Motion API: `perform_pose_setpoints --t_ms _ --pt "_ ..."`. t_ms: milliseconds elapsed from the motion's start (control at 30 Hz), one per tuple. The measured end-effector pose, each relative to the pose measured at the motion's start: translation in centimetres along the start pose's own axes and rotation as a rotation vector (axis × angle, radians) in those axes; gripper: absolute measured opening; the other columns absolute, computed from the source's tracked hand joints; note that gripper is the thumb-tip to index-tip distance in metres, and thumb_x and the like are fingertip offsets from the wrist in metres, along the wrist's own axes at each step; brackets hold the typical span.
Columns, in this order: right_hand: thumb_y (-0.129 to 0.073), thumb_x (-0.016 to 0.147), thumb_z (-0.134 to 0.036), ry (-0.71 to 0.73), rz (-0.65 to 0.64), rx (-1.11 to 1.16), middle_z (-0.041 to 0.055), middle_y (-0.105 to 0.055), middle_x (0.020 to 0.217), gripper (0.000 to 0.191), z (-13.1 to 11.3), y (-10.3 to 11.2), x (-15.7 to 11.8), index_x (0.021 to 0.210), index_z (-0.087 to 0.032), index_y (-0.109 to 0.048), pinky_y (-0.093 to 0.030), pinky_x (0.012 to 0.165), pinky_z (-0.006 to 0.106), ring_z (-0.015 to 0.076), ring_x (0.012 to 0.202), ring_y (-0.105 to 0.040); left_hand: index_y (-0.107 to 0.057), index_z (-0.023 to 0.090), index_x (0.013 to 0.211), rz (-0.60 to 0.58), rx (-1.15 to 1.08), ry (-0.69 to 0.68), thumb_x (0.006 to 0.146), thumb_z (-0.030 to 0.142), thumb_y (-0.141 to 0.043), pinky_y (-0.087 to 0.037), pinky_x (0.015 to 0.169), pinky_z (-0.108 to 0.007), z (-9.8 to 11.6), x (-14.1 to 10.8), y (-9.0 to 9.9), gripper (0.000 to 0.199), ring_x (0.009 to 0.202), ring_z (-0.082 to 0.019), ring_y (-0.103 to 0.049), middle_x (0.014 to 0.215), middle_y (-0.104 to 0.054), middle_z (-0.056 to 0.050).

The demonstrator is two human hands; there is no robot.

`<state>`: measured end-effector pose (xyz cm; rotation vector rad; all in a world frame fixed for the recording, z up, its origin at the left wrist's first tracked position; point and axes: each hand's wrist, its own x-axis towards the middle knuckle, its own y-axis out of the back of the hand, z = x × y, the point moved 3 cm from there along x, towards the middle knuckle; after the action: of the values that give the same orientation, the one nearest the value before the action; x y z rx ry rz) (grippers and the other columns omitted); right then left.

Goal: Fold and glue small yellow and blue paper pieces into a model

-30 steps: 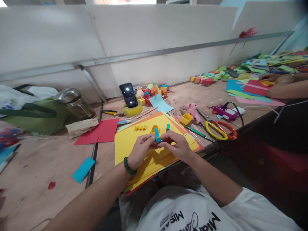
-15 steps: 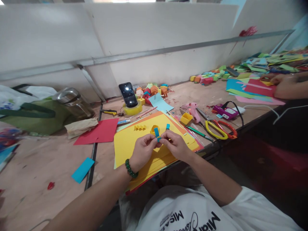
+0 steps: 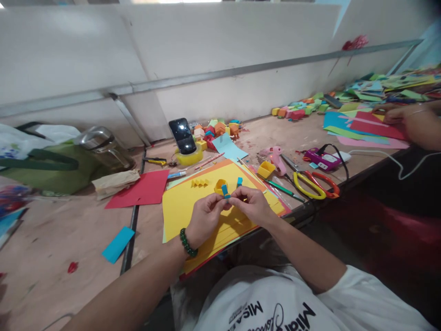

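Note:
Between my two hands is a small folded blue paper piece [image 3: 225, 190], pinched at its lower end. My left hand [image 3: 206, 215], with a green bead bracelet at the wrist, grips it from the left with thumb and fingers closed. From the right, my right hand [image 3: 253, 206] pinches the same piece, fingertips nearly touching the left ones. Just beyond stands a yellow folded paper shape [image 3: 220, 185]. Another small blue piece [image 3: 240, 181] is beside it, and a zigzag yellow paper strip [image 3: 200, 183] lies to the left. Below is a stack of yellow sheets [image 3: 179, 209].
A pink glue gun [image 3: 276, 158], a yellow paper box [image 3: 266, 169], a green pen [image 3: 284, 191] and scissors [image 3: 310, 185] lie right. Behind are a phone [image 3: 183, 136] on a tape roll [image 3: 189, 157] and paper cubes [image 3: 220, 130]. Another person's hand [image 3: 409, 117] is at far right.
The blue piece has tilted and shows less of its lower part between my fingertips. My hands stay in nearly the same place. The other person's hand at far right has shifted right.

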<state>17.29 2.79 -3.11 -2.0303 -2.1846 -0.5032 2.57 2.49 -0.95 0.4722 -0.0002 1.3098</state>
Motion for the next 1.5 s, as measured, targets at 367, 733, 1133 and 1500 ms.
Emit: perform_pose_setpoints --t_ms 367,733,1133,1500 --pt "-0.068 0.073 -0.038 0.008 -0.02 0.127 -0.0028 -0.053 0.06 0.023 -0.2 0.3 0.0 0.066 -0.017 -0.059 -0.037 0.047 0.022 0.0088 0.052 -0.045 -0.065 0.016 0.076 -0.159 0.068 -0.02 0.083 0.03 -0.054 -0.048 0.064 -0.025 0.3 -0.3 -0.2 0.019 0.067 -0.016 -0.064 0.07 -0.07 -0.004" --pt "-0.07 0.073 -0.043 0.011 -0.047 0.212 -0.0051 -0.05 0.055 0.029 -0.6 0.3 -0.1 0.063 -0.018 -0.058 -0.034 0.044 0.022 0.0073 0.046 -0.04 -0.066 0.015 0.061 -0.317 -0.091 0.132 0.078 0.047 -0.059 -0.052 0.062 -0.025 0.4 -0.1 -0.8 0.036 0.06 -0.017 -0.066 0.06 -0.071 -0.006" --pt "-0.07 0.072 -0.048 -0.016 -0.095 0.234 -0.0054 -0.048 0.053 0.035 -0.6 0.2 -0.1 0.062 -0.018 -0.056 -0.037 0.046 0.021 0.0069 0.047 -0.04 -0.065 0.014 0.064 -0.323 -0.197 0.169 0.077 0.047 -0.062 -0.052 0.064 -0.027 0.7 -0.2 -0.6 0.035 0.061 -0.016 -0.064 0.063 -0.07 -0.005" --pt "-0.07 0.071 -0.047 -0.042 -0.099 0.21 -0.0045 -0.049 0.055 0.032 -0.5 0.2 0.0 0.063 -0.018 -0.058 -0.035 0.045 0.022 0.0075 0.047 -0.041 -0.063 0.014 0.065 -0.316 -0.266 0.281 0.07 0.059 -0.067 -0.052 0.055 -0.023 -0.1 -0.3 -1.0 0.045 0.052 -0.012 -0.061 0.057 -0.066 -0.002"
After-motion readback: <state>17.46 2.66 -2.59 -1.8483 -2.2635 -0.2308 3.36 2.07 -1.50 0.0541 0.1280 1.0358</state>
